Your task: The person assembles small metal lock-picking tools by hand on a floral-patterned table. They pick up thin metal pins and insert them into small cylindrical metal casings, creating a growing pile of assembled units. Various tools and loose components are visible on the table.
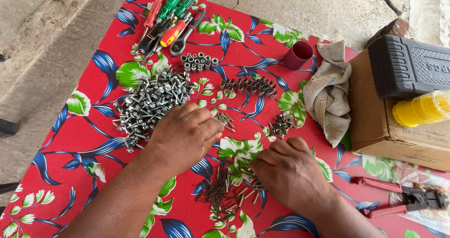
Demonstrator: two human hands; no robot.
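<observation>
My left hand (pixel 184 135) lies palm down on the red flowered cloth (pixel 84 130), its fingers curled and touching the near edge of a big heap of silver hex-head screws (pixel 149 102). My right hand (pixel 287 170) rests palm down further right, fingers bent over a loose scatter of thin dark nails (pixel 225 191). Whether either hand pinches anything under the fingers is hidden. A small clump of dark screws (pixel 282 124) lies just beyond my right hand.
Screwdrivers and a ratchet (pixel 169 22) lie at the far end, with sockets (pixel 199 61) and a row of bits (pixel 248 85) nearby. A maroon cup (pixel 298 54), a rag (pixel 328 90), a cardboard box (pixel 375 121) bearing a black case and yellow bottle, and red-handled pliers (pixel 398 196) sit right.
</observation>
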